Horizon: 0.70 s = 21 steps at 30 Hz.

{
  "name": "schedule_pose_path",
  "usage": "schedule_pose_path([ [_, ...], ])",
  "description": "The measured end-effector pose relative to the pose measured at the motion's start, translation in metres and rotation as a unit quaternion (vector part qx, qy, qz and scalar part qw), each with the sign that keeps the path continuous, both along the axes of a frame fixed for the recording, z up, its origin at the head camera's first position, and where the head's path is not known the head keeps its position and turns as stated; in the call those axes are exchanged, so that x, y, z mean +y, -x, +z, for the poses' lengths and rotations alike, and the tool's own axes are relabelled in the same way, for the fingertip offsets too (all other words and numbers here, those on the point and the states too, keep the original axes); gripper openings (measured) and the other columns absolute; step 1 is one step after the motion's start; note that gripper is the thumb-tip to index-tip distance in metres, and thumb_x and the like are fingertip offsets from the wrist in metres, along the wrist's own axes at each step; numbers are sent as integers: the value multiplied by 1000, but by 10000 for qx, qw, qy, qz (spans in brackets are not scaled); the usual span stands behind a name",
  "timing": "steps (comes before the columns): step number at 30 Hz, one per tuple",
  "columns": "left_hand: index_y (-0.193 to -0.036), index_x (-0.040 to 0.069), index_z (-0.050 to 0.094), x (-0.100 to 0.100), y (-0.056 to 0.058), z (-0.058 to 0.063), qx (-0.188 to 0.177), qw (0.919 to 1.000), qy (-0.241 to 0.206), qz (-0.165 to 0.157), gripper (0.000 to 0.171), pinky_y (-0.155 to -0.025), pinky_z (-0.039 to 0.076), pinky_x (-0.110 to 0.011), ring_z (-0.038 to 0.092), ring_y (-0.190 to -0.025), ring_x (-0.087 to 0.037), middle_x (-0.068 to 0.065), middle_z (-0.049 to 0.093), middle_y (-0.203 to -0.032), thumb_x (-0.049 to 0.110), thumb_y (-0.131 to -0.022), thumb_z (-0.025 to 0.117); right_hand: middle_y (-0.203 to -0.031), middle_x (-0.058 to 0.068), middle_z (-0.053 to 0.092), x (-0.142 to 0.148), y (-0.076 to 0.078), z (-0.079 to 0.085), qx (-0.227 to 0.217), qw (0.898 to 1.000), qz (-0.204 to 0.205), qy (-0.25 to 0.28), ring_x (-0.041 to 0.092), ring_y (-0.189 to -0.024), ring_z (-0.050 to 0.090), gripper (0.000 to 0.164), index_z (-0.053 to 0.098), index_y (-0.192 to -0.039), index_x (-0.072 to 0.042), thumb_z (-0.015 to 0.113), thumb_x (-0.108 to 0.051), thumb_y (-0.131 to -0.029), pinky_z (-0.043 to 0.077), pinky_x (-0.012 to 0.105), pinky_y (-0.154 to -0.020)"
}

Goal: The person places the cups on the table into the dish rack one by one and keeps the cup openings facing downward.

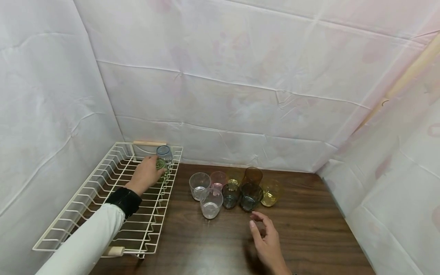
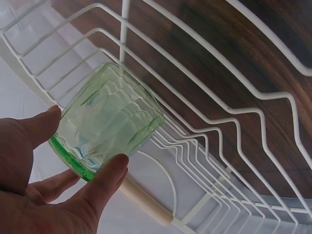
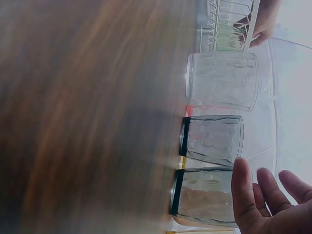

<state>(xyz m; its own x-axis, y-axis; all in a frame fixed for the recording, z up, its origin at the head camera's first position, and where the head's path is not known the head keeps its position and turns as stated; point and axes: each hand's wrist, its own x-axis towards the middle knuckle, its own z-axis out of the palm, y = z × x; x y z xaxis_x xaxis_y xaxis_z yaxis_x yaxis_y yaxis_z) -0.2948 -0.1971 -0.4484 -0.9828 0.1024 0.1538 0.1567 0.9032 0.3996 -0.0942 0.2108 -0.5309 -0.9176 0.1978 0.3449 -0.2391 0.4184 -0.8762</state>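
Observation:
My left hand grips a green glass over the white wire rack. The thumb and fingers hold it near its thick base, which faces up; its rim points down towards the wires. Right behind it in the rack is a blue-tinted glass. My right hand holds nothing, its fingers loosely bent above the table. Nearest to it stands a dark grey glass; in the right wrist view a fingertip overlaps that glass.
On the wooden table several glasses stand close together: two clear ones, a pink one, a second grey one, an amber one and yellow ones. White cloth walls enclose the table.

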Motion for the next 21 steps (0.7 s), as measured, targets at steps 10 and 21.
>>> schedule_pose_path([
  [10, -148, -12, 49, 1, 2, -1, -48, 9998, 133, 130, 65, -104, 51, -67, 60, -125, -55, -40, 58, -136, 28, -102, 72, -118, 14, 73, 1, -1, 0, -31, 9998, 59, 211, -1, -97, 66, 29, 68, -132, -8, 68, -4, -103, 61, 25, -69],
  [21, -151, -14, 46, 3, 2, -1, -68, 9997, 173, 135, 69, -106, 51, -68, 58, -129, -57, -42, 53, -142, 31, -103, 70, -117, 15, 73, 2, -2, 1, -80, 9997, -4, 243, 0, -96, 68, 27, 69, -131, -12, 67, -7, -104, 62, 25, -69],
])
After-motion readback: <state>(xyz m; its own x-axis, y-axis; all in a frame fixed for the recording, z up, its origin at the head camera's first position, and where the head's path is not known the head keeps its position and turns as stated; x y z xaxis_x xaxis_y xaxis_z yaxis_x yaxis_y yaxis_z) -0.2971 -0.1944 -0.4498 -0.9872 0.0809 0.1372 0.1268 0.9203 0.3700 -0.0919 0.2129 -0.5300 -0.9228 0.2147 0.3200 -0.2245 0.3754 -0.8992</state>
